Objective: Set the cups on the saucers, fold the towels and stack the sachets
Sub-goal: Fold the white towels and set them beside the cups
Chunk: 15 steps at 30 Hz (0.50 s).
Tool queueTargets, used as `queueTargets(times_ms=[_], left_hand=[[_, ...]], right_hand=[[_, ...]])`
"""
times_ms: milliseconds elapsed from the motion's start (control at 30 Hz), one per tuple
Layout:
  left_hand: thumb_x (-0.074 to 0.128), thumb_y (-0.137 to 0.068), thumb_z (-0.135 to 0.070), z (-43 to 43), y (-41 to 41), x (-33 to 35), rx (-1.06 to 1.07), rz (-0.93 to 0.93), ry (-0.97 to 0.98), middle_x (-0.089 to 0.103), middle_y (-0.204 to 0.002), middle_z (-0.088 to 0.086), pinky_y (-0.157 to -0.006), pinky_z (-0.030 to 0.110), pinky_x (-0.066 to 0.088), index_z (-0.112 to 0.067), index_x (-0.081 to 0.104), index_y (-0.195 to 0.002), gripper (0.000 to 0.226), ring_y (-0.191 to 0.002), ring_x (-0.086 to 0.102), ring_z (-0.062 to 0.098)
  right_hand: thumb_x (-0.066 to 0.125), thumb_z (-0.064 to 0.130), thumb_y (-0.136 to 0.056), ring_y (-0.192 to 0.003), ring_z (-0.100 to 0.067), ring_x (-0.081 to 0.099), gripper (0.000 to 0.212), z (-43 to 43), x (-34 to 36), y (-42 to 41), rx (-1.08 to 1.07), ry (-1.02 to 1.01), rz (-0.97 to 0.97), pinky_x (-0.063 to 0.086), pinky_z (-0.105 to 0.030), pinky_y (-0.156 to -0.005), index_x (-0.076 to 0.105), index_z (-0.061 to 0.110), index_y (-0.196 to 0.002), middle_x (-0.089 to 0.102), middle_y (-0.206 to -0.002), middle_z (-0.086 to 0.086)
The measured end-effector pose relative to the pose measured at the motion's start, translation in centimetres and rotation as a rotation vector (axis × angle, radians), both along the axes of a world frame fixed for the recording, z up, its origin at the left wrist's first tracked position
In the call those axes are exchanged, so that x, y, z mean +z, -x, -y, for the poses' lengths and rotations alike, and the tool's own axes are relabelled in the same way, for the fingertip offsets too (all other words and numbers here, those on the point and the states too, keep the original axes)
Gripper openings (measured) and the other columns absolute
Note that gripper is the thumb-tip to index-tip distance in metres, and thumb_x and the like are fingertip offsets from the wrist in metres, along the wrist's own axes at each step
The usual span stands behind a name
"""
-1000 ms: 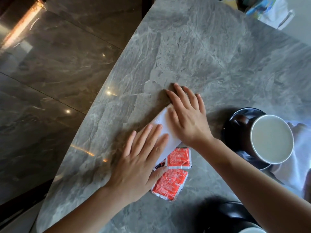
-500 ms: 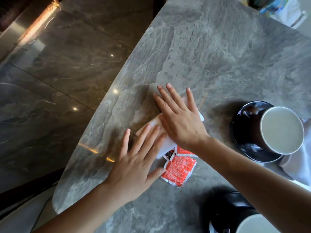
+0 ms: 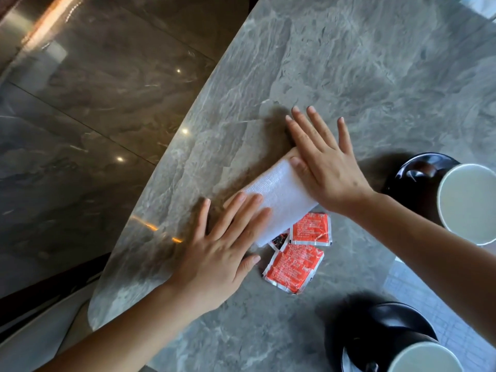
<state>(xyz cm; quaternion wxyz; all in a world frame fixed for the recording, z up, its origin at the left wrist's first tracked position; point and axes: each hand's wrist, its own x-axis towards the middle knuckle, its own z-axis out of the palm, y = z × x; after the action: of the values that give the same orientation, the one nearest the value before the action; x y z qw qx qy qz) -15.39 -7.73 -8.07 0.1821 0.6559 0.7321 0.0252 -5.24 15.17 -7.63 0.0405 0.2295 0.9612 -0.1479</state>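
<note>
White and finely woven, the towel (image 3: 276, 196) lies folded into a narrow band on the grey stone table (image 3: 349, 63), running slantwise between our two hands. Its weave shows as a fine grid, and its near corner overlaps a dark sachet (image 3: 279, 240). Two red sachets (image 3: 294, 267), foil-edged and crinkled, lie flat just beside our left thumb, one touching the other, not stacked.

Our left hand (image 3: 222, 253) is flat and spread, palm down, its fingertips resting on the towel's near end while the palm sits on the table. Our right hand (image 3: 324, 167) is likewise flat with fingers fanned, pressing the towel's far end; its fingertips reach past the cloth onto bare stone. Neither hand pinches anything.

To the right of our right wrist a black cup (image 3: 467, 202) with a pale inside sits on a black saucer (image 3: 418, 167). Another black cup (image 3: 402, 345) stands near our right forearm.
</note>
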Motion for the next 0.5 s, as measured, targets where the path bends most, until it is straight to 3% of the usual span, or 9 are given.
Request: queueTargets(times_ms=[200, 333, 400, 500], left_hand=[[0.039, -0.09, -0.046, -0.3, 0.0, 0.5, 0.011, 0.009, 0.028, 0.013, -0.158, 0.003, -0.109, 0.064, 0.024, -0.018, 0.014, -0.149, 0.07, -0.146, 0.014, 0.023], [0.047, -0.085, -0.045, -0.8, -0.1, 2.3, 0.005, -0.014, 0.08, 0.021, -0.157, 0.005, -0.106, 0.064, 0.028, -0.017, 0.023, -0.147, 0.072, -0.144, 0.019, 0.027], [0.052, -0.081, -0.043, -1.1, -0.1, 3.5, 0.008, -0.019, 0.088, 0.027, -0.156, 0.005, -0.107, 0.064, 0.026, -0.017, 0.03, -0.145, 0.072, -0.143, 0.025, 0.025], [0.047, -0.08, -0.04, -2.0, 0.7, 5.4, 0.058, 0.07, 0.018, 0.045, -0.143, -0.001, -0.105, 0.056, 0.033, -0.021, 0.048, -0.131, 0.055, -0.129, 0.047, 0.022]], right_hand=[[0.019, 0.044, -0.098, -0.147, -0.019, -0.005, 0.054, 0.0, 0.1, 0.3, -0.036, 0.033, -0.009, -0.005, -0.051, -0.116, 0.012, 0.028, -0.149, 0.003, -0.161, -0.003], [0.028, 0.04, -0.099, -0.148, -0.02, 0.003, 0.051, 0.1, 0.2, 0.2, -0.073, 0.076, -0.012, -0.001, -0.051, -0.118, 0.023, 0.026, -0.147, 0.011, -0.16, -0.003], [0.039, 0.039, -0.096, -0.146, -0.02, 0.012, 0.05, 0.0, 0.6, 0.4, -0.142, 0.187, -0.064, 0.006, -0.048, -0.118, 0.033, 0.021, -0.142, 0.021, -0.158, -0.003], [0.044, 0.044, -0.088, -0.127, -0.026, 0.044, 0.044, -0.1, 1.9, -0.3, -0.356, 0.288, -0.228, 0.033, -0.039, -0.106, 0.053, 0.02, -0.125, 0.049, -0.136, -0.003]])
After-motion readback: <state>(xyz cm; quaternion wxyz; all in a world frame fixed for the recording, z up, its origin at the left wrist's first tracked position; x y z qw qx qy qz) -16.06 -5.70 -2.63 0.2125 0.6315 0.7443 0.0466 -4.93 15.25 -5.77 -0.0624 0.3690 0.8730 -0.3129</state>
